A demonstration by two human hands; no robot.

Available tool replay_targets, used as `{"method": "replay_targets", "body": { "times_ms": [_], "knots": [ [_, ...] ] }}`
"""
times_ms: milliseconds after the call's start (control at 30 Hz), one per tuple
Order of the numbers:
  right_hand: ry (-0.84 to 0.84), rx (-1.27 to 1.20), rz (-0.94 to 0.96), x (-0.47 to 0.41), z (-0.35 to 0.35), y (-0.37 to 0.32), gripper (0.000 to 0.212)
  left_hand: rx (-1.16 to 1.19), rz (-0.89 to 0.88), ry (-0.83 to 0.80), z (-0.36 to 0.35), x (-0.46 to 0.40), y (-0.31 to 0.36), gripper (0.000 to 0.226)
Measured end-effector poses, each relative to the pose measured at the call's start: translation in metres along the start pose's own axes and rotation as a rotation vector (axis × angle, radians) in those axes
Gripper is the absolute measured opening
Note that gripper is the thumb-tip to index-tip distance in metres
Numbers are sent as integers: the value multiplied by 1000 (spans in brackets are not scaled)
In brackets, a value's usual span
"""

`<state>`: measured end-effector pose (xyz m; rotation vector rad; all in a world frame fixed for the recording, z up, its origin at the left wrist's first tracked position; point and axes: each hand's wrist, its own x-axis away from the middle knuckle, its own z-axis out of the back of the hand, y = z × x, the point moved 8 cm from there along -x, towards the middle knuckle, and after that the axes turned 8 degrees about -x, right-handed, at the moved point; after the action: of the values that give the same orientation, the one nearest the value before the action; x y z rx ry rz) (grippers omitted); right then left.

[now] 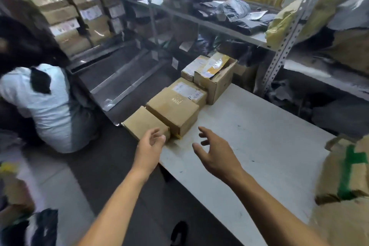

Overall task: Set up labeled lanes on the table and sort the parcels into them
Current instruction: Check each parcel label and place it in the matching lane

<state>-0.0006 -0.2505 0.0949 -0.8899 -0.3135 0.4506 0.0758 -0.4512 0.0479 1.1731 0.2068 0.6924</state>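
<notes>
Left hand (152,142): fingers loosely curled, gripping nothing; fingertips at the near corner of the small cardboard box (144,123).
Right hand (214,153): fingers spread and relaxed, holding nothing, above bare counter (259,136).
Small cardboard box: just ahead of left hand, at the counter's left edge.
Row of parcels: medium box (173,109) touches the small one, ahead and left of right hand; labeled box (188,91) and taped open box (214,78) lie farther beyond.
Right of right hand: green-marked sack (347,171).

Two bare forearms, no sleeves in view. Left grip (152,142), right grip (214,152): bare, no gloves, rings, watch.
</notes>
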Motion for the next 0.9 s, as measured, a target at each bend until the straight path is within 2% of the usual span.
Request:
{"method": "replay_targets", "body": {
  "times_ms": [100,200,367,500,700,900],
  "knots": [
    [-112,47,10,-46,-58,-13,61,32,115,63,26,-44,-35,25],
    [-193,149,47,-86,-113,-23,71,56,204,103,44,-75,-65,27],
    [-281,457,77,-134,-185,-28,89,102,292,181,61,-102,-99,26],
    [-285,611,47,-152,-212,-18,92,150,324,197,66,-108,-113,24],
    [-206,609,46,-162,-218,-16,78,140,346,197,75,-105,-126,19],
    [-171,251,-39,-162,-196,-2,76,147,373,221,89,-107,-133,18]
  ]
}}
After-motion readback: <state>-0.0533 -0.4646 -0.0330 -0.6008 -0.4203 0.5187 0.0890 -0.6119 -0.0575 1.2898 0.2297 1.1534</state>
